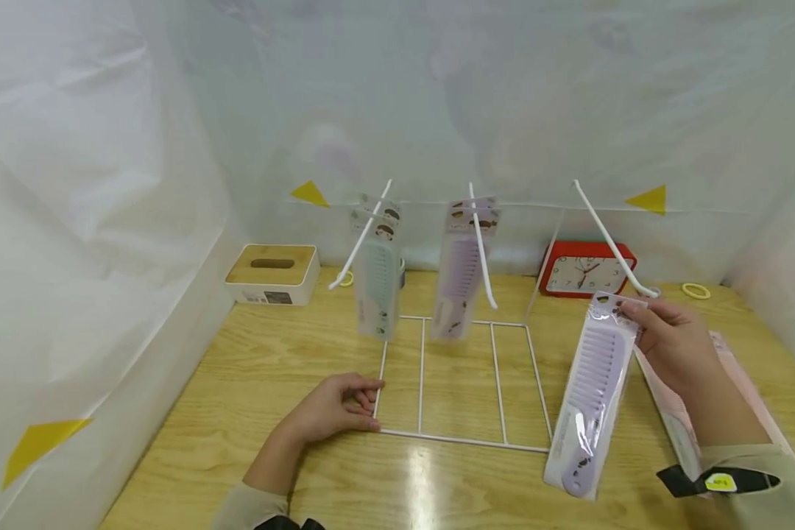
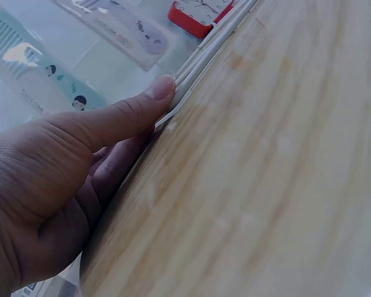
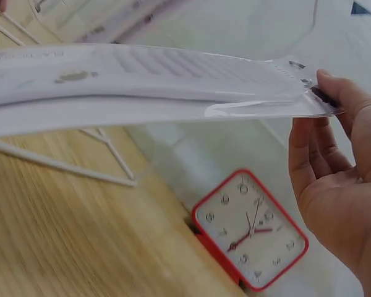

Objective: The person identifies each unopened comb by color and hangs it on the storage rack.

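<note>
Packaged purple comb, held above the right-hand part of the bench, just beside the near right corner of the white wire rack. The right hand pinches the packet between thumb and fingers at the upper right of its header; the left hand grips the rack's base wire close to its near left corner. From the right fingers the packet extends leftward and towards the person, the right hand being much the nearer of the two. The key relation, as judged, is that of header hole to right prong: in the head view the hole lies left of the prong's tip — their separation in depth cannot be told. The long axis slants steeply, header up and away, rounded handle end down, near and slightly left. For comparison, a packaged green comb and a second purple comb hang at the left and middle prongs. Red clock: near the bench's far edge.
</note>
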### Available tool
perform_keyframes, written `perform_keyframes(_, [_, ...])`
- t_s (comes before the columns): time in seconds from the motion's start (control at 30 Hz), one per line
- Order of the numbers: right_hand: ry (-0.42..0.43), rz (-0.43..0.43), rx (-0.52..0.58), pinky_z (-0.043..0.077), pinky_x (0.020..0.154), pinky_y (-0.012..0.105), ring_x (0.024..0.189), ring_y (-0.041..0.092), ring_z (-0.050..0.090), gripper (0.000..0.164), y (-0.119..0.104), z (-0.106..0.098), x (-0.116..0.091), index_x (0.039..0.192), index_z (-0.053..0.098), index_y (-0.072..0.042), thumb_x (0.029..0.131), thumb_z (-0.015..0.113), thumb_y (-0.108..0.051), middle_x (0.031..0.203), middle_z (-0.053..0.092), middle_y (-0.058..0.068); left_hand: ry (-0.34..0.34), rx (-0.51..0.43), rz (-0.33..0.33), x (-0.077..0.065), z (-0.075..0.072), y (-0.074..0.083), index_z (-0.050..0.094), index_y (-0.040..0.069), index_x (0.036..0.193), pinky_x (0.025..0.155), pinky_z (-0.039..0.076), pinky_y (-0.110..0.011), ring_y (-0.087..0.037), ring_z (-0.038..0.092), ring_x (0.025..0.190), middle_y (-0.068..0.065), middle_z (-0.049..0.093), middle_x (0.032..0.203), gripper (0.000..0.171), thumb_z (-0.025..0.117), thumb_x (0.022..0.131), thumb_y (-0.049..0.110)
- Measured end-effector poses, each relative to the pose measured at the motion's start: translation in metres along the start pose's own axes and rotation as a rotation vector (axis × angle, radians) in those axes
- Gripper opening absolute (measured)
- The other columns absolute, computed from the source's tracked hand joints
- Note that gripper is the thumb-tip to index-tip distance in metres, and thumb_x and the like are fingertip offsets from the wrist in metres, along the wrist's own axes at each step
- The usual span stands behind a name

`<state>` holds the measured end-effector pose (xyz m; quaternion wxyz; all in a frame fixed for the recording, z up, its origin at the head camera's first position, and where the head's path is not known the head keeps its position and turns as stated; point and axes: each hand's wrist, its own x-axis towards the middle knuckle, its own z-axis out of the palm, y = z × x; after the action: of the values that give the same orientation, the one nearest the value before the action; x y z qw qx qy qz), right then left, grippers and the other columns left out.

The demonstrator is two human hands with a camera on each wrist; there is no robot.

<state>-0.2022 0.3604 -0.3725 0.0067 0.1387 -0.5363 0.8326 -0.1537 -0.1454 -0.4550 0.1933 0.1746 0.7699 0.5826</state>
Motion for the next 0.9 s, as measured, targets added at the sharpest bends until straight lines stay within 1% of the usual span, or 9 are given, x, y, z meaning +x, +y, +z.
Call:
perform_keyframes(0.07, [-0.038, -0.056, 0.007, 0.062, 0.07, 0.019, 0.083, 0.011, 0.069, 0.033, -0.001, 0.011, -0.005, 0.109, 0.075, 0.003, 0.101, 0.044, 0.012, 0.1, 0.072, 0.004, -0.002, 0.001, 0.0, 0.0, 0.0, 0.0, 0.059, -0.006, 0.134, 0.086, 0.063, -0.026, -0.018, 0.064, 0.094, -0.018, 0.059, 0.106, 0.065, 0.086, 0.075, 0.002])
perform_keyframes(0.1, [-0.072, -0.081, 0.024, 0.063, 0.07, 0.02, 0.083, 0.012, 0.07, 0.035, -0.002, 0.017, -0.007, 0.11, 0.074, 0.005, 0.101, 0.041, 0.013, 0.101, 0.072, 0.005, -0.002, 0.002, 0.0, -0.001, 0.0, -0.001, 0.058, -0.006, 0.134, 0.086, 0.063, -0.026, -0.018, 0.064, 0.093, -0.018, 0.059, 0.106, 0.066, 0.086, 0.075, 0.002])
perform_keyframes(0.2, [-0.165, -0.143, 0.108, 0.063, 0.072, 0.022, 0.084, 0.016, 0.072, 0.039, -0.004, 0.036, -0.012, 0.11, 0.072, 0.009, 0.101, 0.035, 0.016, 0.102, 0.074, 0.011, 0.0, 0.004, 0.0, -0.001, 0.0, -0.001, 0.058, -0.006, 0.134, 0.086, 0.063, -0.025, -0.017, 0.064, 0.093, -0.018, 0.06, 0.106, 0.066, 0.086, 0.075, 0.002])
perform_keyframes(0.33, [-0.303, -0.174, 0.248, 0.064, 0.079, 0.027, 0.093, 0.022, 0.073, 0.04, -0.01, 0.058, -0.017, 0.113, 0.068, 0.013, 0.101, 0.03, 0.018, 0.108, 0.073, 0.017, 0.002, 0.002, 0.007, -0.002, 0.0, -0.001, 0.058, -0.006, 0.134, 0.086, 0.063, -0.025, -0.016, 0.063, 0.093, -0.017, 0.06, 0.106, 0.065, 0.086, 0.075, 0.001])
perform_keyframes(0.47, [-0.402, -0.213, 0.29, 0.062, 0.087, 0.026, 0.104, 0.022, 0.069, 0.04, -0.013, 0.078, -0.021, 0.115, 0.067, 0.015, 0.099, 0.031, 0.021, 0.113, 0.072, 0.018, 0.0, 0.002, 0.018, -0.001, 0.001, -0.001, 0.058, -0.007, 0.134, 0.087, 0.063, -0.025, -0.015, 0.064, 0.092, -0.017, 0.06, 0.106, 0.065, 0.086, 0.075, 0.001])
perform_keyframes(0.5, [-0.417, -0.222, 0.292, 0.061, 0.089, 0.026, 0.106, 0.022, 0.068, 0.04, -0.013, 0.083, -0.022, 0.114, 0.067, 0.015, 0.098, 0.031, 0.022, 0.113, 0.071, 0.018, 0.0, 0.002, 0.018, -0.001, 0.001, -0.001, 0.058, -0.007, 0.134, 0.086, 0.063, -0.025, -0.015, 0.064, 0.092, -0.017, 0.06, 0.106, 0.065, 0.086, 0.075, 0.001])
perform_keyframes(0.63, [-0.405, -0.252, 0.271, 0.059, 0.089, 0.026, 0.108, 0.022, 0.065, 0.039, -0.011, 0.106, -0.026, 0.113, 0.067, 0.014, 0.096, 0.033, 0.024, 0.113, 0.07, 0.017, 0.003, 0.008, 0.013, -0.001, 0.001, -0.001, 0.059, -0.006, 0.134, 0.085, 0.063, -0.025, -0.015, 0.063, 0.092, -0.017, 0.06, 0.106, 0.065, 0.086, 0.075, 0.002])
perform_keyframes(0.77, [-0.389, -0.278, 0.219, 0.059, 0.083, 0.024, 0.107, 0.021, 0.063, 0.039, -0.01, 0.129, -0.026, 0.111, 0.07, 0.011, 0.095, 0.038, 0.025, 0.113, 0.069, 0.014, 0.003, 0.004, 0.009, -0.001, 0.0, 0.0, 0.059, -0.006, 0.134, 0.085, 0.063, -0.025, -0.016, 0.063, 0.092, -0.018, 0.06, 0.106, 0.065, 0.086, 0.075, 0.002])
perform_keyframes(0.9, [-0.426, -0.311, 0.176, 0.058, 0.083, 0.023, 0.107, 0.02, 0.059, 0.037, -0.011, 0.152, -0.022, 0.112, 0.071, 0.009, 0.093, 0.043, 0.025, 0.111, 0.069, 0.013, 0.002, 0.0, 0.009, -0.001, 0.0, 0.0, 0.059, -0.005, 0.134, 0.086, 0.063, -0.025, -0.017, 0.063, 0.093, -0.018, 0.06, 0.106, 0.065, 0.086, 0.075, 0.002])
